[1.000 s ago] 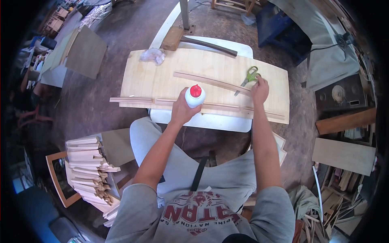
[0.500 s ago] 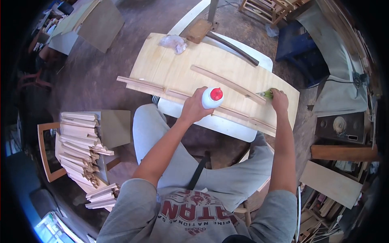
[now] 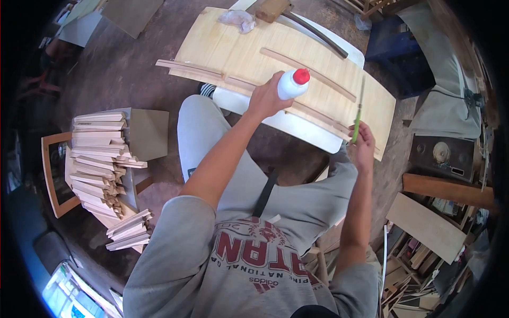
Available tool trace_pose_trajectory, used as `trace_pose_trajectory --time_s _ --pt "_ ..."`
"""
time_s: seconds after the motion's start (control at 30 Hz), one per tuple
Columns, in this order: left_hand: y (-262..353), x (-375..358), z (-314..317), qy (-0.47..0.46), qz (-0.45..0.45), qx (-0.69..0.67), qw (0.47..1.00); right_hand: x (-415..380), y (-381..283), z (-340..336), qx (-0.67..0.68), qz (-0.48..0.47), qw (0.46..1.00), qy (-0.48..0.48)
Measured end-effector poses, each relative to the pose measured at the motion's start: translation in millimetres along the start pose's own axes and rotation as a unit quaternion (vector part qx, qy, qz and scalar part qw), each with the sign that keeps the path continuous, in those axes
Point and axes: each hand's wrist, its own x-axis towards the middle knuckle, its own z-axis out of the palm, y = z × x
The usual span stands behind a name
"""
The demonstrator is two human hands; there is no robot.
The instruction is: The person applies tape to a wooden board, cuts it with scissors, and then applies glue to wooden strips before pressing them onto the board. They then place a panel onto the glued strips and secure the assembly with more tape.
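Note:
My left hand is wrapped round a white bottle with a red cap, above the near side of a pale wooden board. In my right hand, near the board's right end, is a thin tool with a green handle, its long narrow end pointing away from me. A thin wood strip lies across the middle of the board. More strips lie end to end along its near edge, one sticking out past the left side.
A crumpled plastic bag, a wooden block and a dark bar lie at the far side. Stacked wood strips stand at the left. A speaker and wood scraps are at the right.
My right hand has drawn nearer to me, and the green-handled tool now points away from me. The board and bottle sit higher in view, and the left hand still holds the bottle.

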Motion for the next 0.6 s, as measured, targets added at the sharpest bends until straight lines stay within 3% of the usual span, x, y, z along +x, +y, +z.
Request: trace_pose_trajectory --time_s 0.1,0.27,0.6 --pt "4.7 -2.7 -2.7 -0.005 -0.010 -0.003 1.000 -60.5 -17.2 63.7 0.080 0.021 0.996 -0.017" --pt "6.2 -4.8 -1.4 -0.015 -0.028 0.006 0.999 -84.8 1.6 122.7 0.031 -0.051 0.997 0.045" --pt "3.3 -8.9 -3.9 -0.017 -0.015 0.002 1.000 -80.2 -18.5 125.8 -0.082 -0.054 0.993 0.064"
